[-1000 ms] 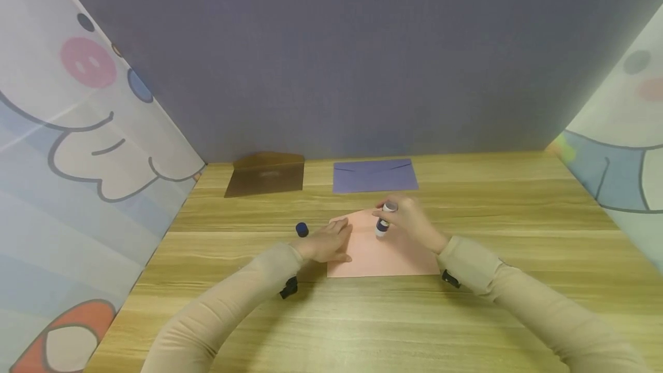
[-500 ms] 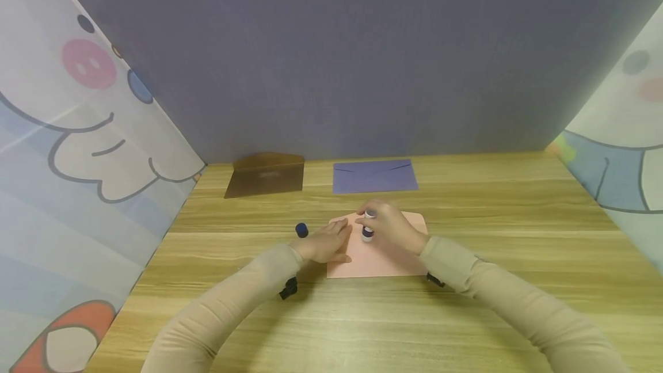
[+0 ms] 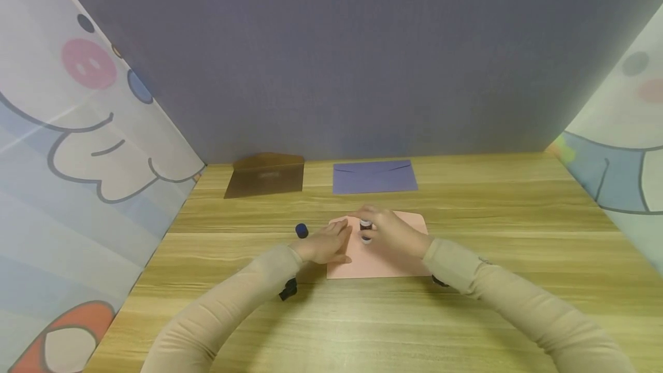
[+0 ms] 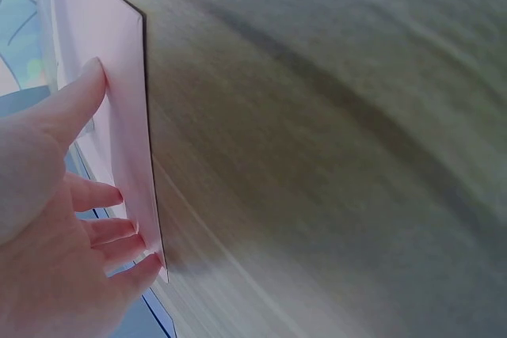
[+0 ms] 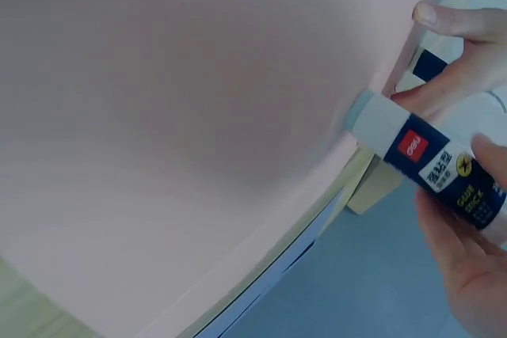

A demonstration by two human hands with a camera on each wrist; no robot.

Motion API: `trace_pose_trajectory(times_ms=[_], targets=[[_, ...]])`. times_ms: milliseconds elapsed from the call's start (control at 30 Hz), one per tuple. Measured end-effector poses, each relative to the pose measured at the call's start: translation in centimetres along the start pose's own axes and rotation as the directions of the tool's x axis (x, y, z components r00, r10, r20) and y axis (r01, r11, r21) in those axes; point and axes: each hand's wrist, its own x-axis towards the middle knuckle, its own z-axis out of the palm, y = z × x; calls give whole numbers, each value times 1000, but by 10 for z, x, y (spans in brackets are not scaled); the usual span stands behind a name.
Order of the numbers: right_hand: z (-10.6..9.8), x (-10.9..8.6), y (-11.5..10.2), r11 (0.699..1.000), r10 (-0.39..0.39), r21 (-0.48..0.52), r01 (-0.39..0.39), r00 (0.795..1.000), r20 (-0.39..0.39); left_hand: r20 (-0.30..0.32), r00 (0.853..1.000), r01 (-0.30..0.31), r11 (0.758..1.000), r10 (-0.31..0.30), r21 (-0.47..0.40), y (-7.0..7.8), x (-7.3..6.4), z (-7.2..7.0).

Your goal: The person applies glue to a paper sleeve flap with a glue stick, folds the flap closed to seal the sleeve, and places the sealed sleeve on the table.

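A pink envelope (image 3: 383, 265) lies on the wooden table in front of me, its flap edge toward the far side. My left hand (image 3: 324, 244) rests on its left end, and in the left wrist view the spread fingertips (image 4: 127, 231) press on the paper. My right hand (image 3: 397, 233) grips a white and navy glue stick (image 5: 434, 165) between thumb and fingers. The stick's uncapped end meets the envelope near the left hand, as the right wrist view shows. Left of the left hand stands the dark blue cap (image 3: 302, 231).
Toward the back of the table lie a brown envelope (image 3: 266, 182), its flap up, and a purple envelope (image 3: 375, 177), its flap folded down. A grey partition (image 3: 331, 73) rises behind them. Cartoon-printed panels (image 3: 77, 148) border the sides.
My right hand has carried the glue stick leftward across the envelope, toward my left hand. The left hand keeps its place on the paper.
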Motion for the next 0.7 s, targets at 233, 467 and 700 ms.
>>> trace_pose_trajectory(times_ms=[233,467,700], targets=[[-1,-1,1,997,63,36,-65,996,59,-7,1000,-6,1000,6,6,-1,1,1],[4,-2,0,979,187,80,-187,982,5,-25,1000,-16,1000,17,12,-1,1,2],[6,-6,2,991,131,13,-131,991,-32,-20,1000,-17,1000,17,11,-2,1,0]])
